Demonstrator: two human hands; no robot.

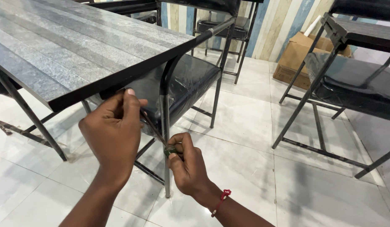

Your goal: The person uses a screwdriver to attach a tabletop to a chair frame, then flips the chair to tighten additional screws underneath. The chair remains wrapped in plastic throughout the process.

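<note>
My left hand [113, 132] pinches the upper end of a thin dark rod [152, 126], held just under the edge of the grey table [68, 50]. The rod slants down to the right. My right hand [186, 164], with a red thread band at the wrist, grips the rod's lower end, where a small green piece [170, 150] shows between the fingers. Both hands are in front of the metal leg [165, 126] of a black chair [186, 80] pushed under the table.
White floor tiles [254, 185] lie below. A second black chair and table frame [350, 80] stand at the right. A cardboard box [298, 59] rests against the striped wall. Another chair [224, 25] is behind.
</note>
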